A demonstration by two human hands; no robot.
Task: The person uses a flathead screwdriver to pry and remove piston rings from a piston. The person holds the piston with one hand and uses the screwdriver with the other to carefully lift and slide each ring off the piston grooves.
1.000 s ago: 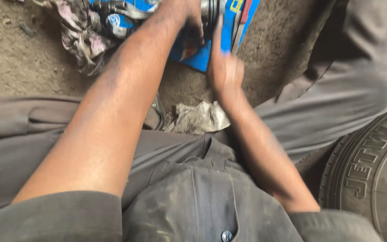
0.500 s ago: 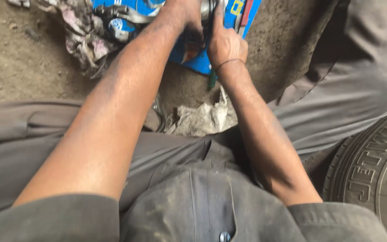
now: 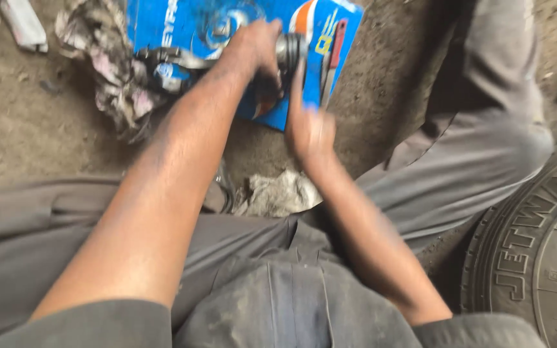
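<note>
Bare, dusty dirt ground (image 3: 46, 148) fills the scene, and the person sits low on it in grey work clothes, knees spread. A flattened blue cardboard box (image 3: 182, 26) lies on the ground ahead of the knees and serves as the landmark here.

The left hand (image 3: 253, 48) reaches out over the near edge of the box and is closed around a dark cylindrical metal part (image 3: 289, 48), whose ribbed end sticks out just beside the knuckles. The part rests over the box, toward its right half. The right hand (image 3: 307, 125) hovers just below the box's near edge, close under the metal part; it is blurred, its fingers point up toward the part, and whether it grips anything cannot be told.

A thin red-handled tool (image 3: 333, 55) lies on the right end of the box, just beside the metal part. A crumpled, stained rag (image 3: 107, 80) is bunched against the left side of the box. A second, paler wad of cloth (image 3: 278, 193) lies on the ground nearer the person than the box, between the legs. A black tyre (image 3: 536, 258) with raised lettering stands well to the right of the box, beside the person's right leg.
</note>
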